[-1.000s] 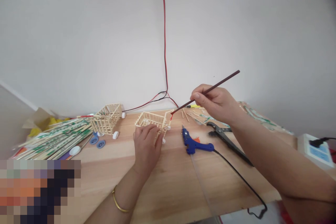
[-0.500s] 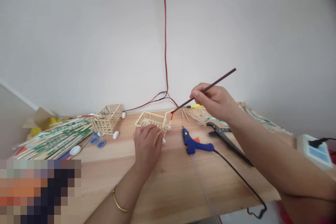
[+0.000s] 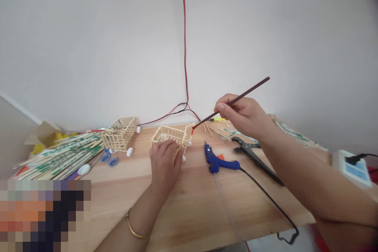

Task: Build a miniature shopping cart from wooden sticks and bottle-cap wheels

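Note:
My left hand (image 3: 163, 163) grips the near side of a small cart (image 3: 173, 136) built from thin wooden sticks, with white wheels, standing on the wooden table (image 3: 191, 204). My right hand (image 3: 243, 115) pinches a thin dark paintbrush (image 3: 236, 100) like a pen. The brush's red tip touches the cart's far right corner. A gold bangle circles my left wrist.
A second stick cart (image 3: 121, 133) stands to the left, beside blue bottle caps (image 3: 110, 160) and a heap of wrapped chopsticks (image 3: 62, 156). A blue glue gun (image 3: 218, 160) with a black cord and black pliers (image 3: 254, 157) lie right of the cart. A red-black wire (image 3: 185, 47) runs down the wall. A white power unit (image 3: 352, 169) sits far right.
Almost nothing has moved. The brush's handle has shifted slightly while its red tip stays at the cart's corner. My left hand keeps its hold.

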{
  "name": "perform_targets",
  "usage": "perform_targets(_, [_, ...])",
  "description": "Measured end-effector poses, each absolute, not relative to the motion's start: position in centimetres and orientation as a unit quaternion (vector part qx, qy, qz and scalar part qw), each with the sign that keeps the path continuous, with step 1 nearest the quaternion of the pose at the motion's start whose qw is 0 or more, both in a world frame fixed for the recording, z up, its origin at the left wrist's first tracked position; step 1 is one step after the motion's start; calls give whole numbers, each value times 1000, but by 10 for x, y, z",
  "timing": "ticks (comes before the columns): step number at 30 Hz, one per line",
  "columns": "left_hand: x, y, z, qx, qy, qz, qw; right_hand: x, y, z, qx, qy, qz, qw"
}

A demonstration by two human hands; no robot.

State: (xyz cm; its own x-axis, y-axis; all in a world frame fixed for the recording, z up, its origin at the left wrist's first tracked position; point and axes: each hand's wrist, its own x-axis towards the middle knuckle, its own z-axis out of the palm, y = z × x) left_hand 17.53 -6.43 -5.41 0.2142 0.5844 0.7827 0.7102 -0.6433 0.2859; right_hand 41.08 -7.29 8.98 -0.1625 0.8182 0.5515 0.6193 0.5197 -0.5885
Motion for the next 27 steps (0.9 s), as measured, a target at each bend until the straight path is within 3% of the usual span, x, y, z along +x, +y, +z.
perform_targets(27, [176,-65,-53,-780,-417,-462,63,416,-71,84,-488,-748,98,439])
